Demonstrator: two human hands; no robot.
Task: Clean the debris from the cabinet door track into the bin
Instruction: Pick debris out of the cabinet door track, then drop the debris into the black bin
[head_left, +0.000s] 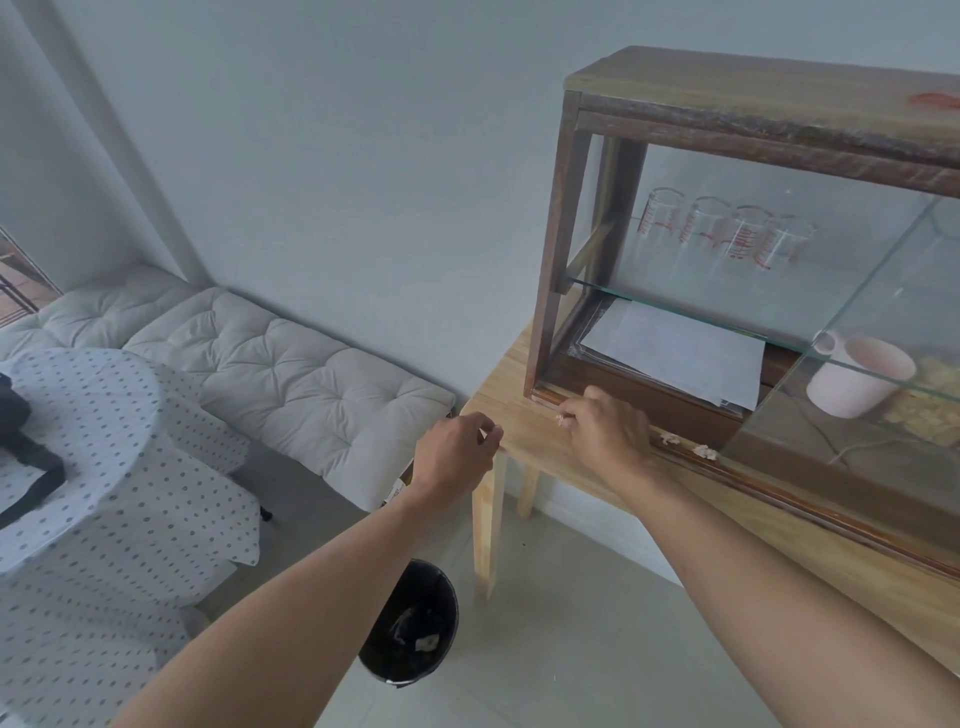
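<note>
Right hand (608, 431) on cabinet track (727, 475), fingertips pinching debris scrap (561, 417). Left hand (457, 454) loosely curled, empty. Bin (410, 631) at 6 o'clock.

Bin (410, 623) on floor, left of table (524, 431)

Dark glossy wood cabinet (566, 218), clear glass door (831, 395), pale matt wood table (524, 426).
</note>
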